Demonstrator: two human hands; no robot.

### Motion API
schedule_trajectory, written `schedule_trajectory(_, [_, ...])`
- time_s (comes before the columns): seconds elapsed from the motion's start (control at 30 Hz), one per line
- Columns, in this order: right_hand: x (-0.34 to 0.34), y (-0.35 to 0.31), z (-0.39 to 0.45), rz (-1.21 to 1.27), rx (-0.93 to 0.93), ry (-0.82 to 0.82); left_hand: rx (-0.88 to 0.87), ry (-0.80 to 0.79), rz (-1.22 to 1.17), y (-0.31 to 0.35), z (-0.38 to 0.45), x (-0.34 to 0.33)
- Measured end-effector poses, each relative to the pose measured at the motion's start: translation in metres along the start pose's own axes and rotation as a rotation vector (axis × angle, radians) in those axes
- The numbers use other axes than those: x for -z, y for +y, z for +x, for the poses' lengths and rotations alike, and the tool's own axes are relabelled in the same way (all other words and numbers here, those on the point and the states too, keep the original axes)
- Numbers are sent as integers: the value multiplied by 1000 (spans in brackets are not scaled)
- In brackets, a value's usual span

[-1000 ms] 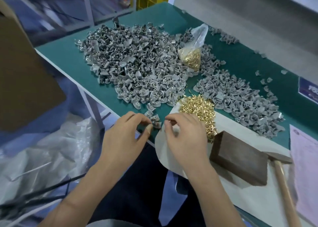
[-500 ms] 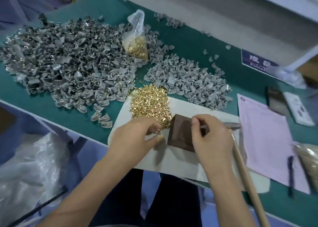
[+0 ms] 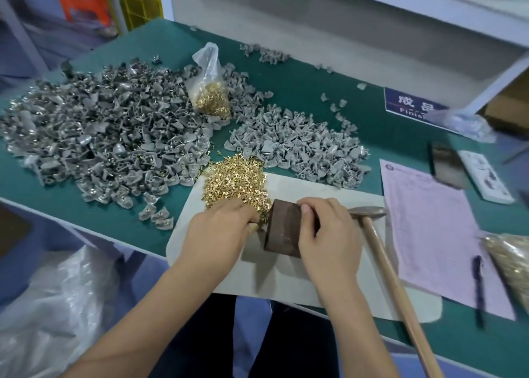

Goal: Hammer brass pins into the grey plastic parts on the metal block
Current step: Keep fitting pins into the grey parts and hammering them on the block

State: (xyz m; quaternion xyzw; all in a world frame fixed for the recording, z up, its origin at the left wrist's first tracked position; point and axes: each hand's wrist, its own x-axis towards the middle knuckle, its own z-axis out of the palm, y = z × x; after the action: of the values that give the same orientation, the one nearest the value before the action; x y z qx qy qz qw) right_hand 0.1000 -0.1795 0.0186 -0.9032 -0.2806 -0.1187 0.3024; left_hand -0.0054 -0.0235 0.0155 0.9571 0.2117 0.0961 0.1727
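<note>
Change since 0.5 s ago: left hand (image 3: 220, 231) has moved to the loose brass pins (image 3: 234, 181), fingers curled at the pile's near edge; any pin held is hidden. Right hand (image 3: 326, 234) stays on the metal block (image 3: 283, 228), fingers curled over its right side. Hammer (image 3: 380, 243) at 3 o'clock, handle cut off. Grey plastic parts (image 3: 297, 145) at 12 o'clock.

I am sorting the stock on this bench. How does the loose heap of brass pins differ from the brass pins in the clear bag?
The loose heap of brass pins lies spread out, partly on the white mat; the bagged brass pins sit packed in a clear plastic bag among the grey plastic parts. The heap is near, with the left hand at its edge; the bag stands farther back, untouched. Both look the same gold colour.
</note>
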Motion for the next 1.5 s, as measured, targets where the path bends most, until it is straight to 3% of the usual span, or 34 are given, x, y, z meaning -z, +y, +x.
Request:
schedule_trajectory(0.33, [-1, 2, -2, 24, -5, 11, 59, 22, 19, 3, 5, -2])
schedule_trajectory(0.43, [0, 3, -2, 37, -1, 10, 52, 103, -35, 2, 5, 1])
schedule_trajectory(0.57, [1, 3, -2, 198, -56, 17, 72, 234, -404, 10, 4, 7])
schedule_trajectory(0.67, [12, 5, -1, 499, -142, -14, 100, 124, -879, 26, 10, 8])
schedule_trajectory(0.77, [25, 10, 3, 739, -176, -49, 78, 74, -1101, 45, 18, 8])
schedule_trajectory(1.0, [31, 18, 10, 846, -251, -74, -24, -5, -1117, 68, 33, 1])
schedule_trajectory(1.23, [36, 26, 20, 725, -269, 9, -99, -21, -989, 68, 59, 5])
schedule_trajectory(1.5, [32, 42, 23, 849, -474, 111, -86, 21, -275, 52, 138, -18])
